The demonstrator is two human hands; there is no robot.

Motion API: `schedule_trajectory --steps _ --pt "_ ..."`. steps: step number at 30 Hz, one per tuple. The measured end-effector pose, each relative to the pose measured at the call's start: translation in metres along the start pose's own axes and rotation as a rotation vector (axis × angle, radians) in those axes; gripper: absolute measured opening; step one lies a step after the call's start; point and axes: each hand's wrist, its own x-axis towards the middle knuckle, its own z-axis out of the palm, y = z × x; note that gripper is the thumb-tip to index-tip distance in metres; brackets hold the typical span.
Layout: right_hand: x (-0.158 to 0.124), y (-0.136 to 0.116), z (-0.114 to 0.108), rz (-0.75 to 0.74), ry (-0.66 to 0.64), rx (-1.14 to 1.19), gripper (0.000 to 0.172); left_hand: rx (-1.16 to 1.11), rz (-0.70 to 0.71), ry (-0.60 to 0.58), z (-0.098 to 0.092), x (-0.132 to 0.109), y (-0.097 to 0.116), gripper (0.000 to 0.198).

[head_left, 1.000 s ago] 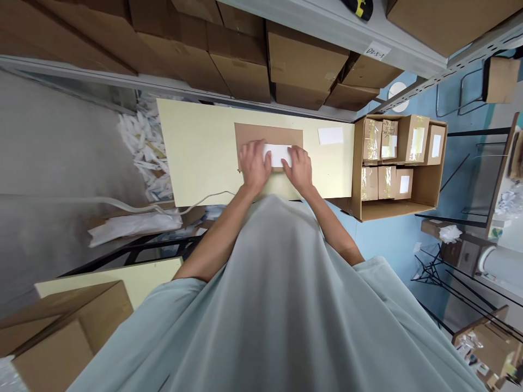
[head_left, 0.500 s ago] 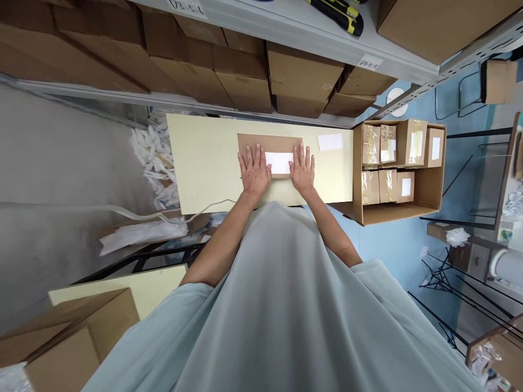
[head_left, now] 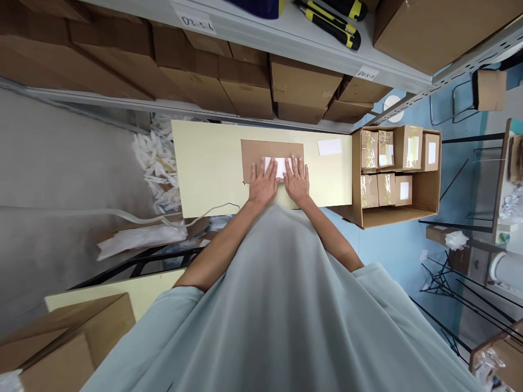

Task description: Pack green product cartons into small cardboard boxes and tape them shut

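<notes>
A brown cardboard box [head_left: 272, 148] lies on the pale yellow tabletop [head_left: 212, 174] in front of me. On its upper face is a white label [head_left: 280, 166], partly covered by my fingers. My left hand [head_left: 263, 184] rests flat over the label's left part, fingers stretched out. Opposite it, my right hand [head_left: 297, 179] lies flat on the label's right part, its fingers spread. Neither hand grips anything. A second white label or slip of paper [head_left: 329, 147] lies on the tabletop to the right of the box.
An open carton [head_left: 420, 218] with several small taped boxes stands at the table's right end. Behind the table runs a metal shelf [head_left: 261, 41] bearing cartons and yellow-black utility knives [head_left: 333, 24]. White scraps [head_left: 153, 166] and a cable [head_left: 212, 208] are at the left.
Both hands have moved inward from the box's sides onto the white label and now lie closer together. The whole view has shifted slightly downward.
</notes>
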Motion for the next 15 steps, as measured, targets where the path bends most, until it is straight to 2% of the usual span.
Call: schedule_trajectory --steps 3,6,11,13,15 --pt "-0.001 0.002 0.002 -0.035 -0.003 0.010 0.065 -0.001 0.019 -0.035 0.003 -0.003 0.003 0.074" --pt "-0.003 0.011 -0.001 0.042 0.037 0.002 0.065 0.004 -0.013 0.000 -0.007 -0.004 -0.005 0.078" --pt "-0.012 0.037 -0.004 0.140 0.063 0.028 0.065 0.025 -0.062 0.046 -0.033 -0.024 -0.032 0.088" --pt "-0.022 0.053 -0.004 0.194 0.063 0.103 0.069 0.023 -0.137 0.079 -0.041 -0.040 -0.047 0.098" --pt "-0.032 0.068 -0.003 0.267 0.056 0.205 0.073 -0.012 -0.261 0.115 -0.042 -0.054 -0.063 0.117"
